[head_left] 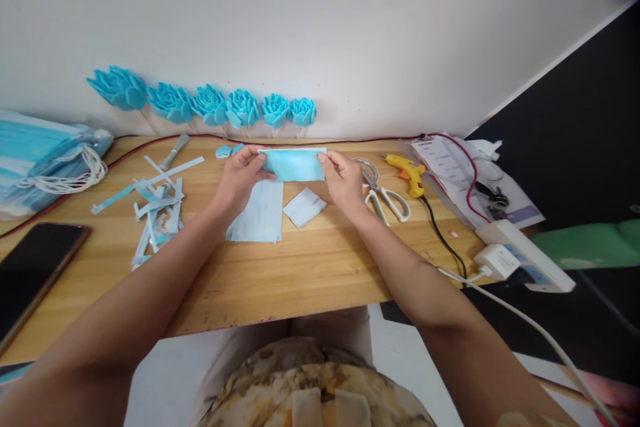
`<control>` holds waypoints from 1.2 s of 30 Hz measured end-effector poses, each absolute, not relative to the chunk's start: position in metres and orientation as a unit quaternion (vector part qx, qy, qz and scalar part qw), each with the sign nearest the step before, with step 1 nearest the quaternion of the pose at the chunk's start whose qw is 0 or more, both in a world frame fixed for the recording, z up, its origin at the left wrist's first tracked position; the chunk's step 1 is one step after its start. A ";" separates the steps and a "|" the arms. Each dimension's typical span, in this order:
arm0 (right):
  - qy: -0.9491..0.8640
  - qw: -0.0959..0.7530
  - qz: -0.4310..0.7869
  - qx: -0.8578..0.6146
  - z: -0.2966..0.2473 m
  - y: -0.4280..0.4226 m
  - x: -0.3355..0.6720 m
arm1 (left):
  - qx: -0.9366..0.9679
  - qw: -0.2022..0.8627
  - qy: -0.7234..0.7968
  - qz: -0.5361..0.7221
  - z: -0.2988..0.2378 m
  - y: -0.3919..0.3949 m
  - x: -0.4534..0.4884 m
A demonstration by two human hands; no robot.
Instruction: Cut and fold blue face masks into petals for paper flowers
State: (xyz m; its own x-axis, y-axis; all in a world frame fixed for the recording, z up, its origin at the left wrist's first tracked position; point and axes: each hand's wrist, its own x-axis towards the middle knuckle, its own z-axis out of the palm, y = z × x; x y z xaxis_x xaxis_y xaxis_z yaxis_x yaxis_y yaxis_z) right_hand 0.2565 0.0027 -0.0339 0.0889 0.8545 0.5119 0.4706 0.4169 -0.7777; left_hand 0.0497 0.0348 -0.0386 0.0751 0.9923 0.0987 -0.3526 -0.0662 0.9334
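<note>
- The left hand (pixel 243 177) is closed in a pinch on the left end of a blue mask panel (pixel 294 165).
- The right hand (pixel 344 180) pinches the right end, so the panel spans between both hands.
- White-handled scissors (pixel 381 191) lie just beside the right hand; a yellow glue gun (pixel 413 177) lies farther right.
- Six blue flowers (pixel 243 108) stand beyond the hands.
</note>
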 end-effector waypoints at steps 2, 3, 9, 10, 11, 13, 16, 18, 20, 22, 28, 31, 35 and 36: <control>-0.644 0.532 0.186 -0.517 -0.035 0.004 0.258 | 0.447 0.584 0.347 0.582 -0.038 0.035 0.049; -0.639 0.534 0.189 -0.520 -0.036 0.005 0.258 | 0.448 0.584 0.344 0.583 -0.038 0.034 0.049; -0.593 0.555 0.252 -0.526 -0.040 0.010 0.259 | 0.472 0.586 0.339 0.564 -0.038 0.033 0.049; -0.588 0.559 0.270 -0.519 -0.042 0.012 0.259 | 0.480 0.586 0.337 0.559 -0.039 0.033 0.049; -0.584 0.567 0.285 -0.507 -0.043 0.013 0.258 | 0.487 0.585 0.338 0.554 -0.040 0.033 0.049; -0.580 0.587 0.308 -0.474 -0.045 0.016 0.258 | 0.493 0.582 0.348 0.545 -0.041 0.034 0.048; -0.559 0.617 0.328 -0.447 -0.046 0.019 0.257 | 0.492 0.572 0.365 0.546 -0.042 0.035 0.048; -0.542 0.628 0.327 -0.452 -0.045 0.019 0.257 | 0.488 0.566 0.368 0.553 -0.040 0.035 0.048; -0.533 0.635 0.326 -0.454 -0.045 0.018 0.257 | 0.482 0.564 0.371 0.559 -0.039 0.034 0.049; -0.531 0.641 0.324 -0.449 -0.045 0.018 0.256 | 0.477 0.563 0.375 0.562 -0.038 0.033 0.049; -0.533 0.647 0.313 -0.446 -0.047 0.019 0.255 | 0.474 0.562 0.371 0.568 -0.039 0.033 0.049; -0.537 0.636 0.315 -0.455 -0.046 0.018 0.256 | 0.472 0.564 0.372 0.566 -0.040 0.034 0.049; -0.540 0.620 0.317 -0.473 -0.043 0.017 0.257 | 0.467 0.564 0.385 0.562 -0.041 0.035 0.050; -0.539 0.620 0.319 -0.473 -0.043 0.017 0.257 | 0.465 0.564 0.386 0.562 -0.041 0.035 0.050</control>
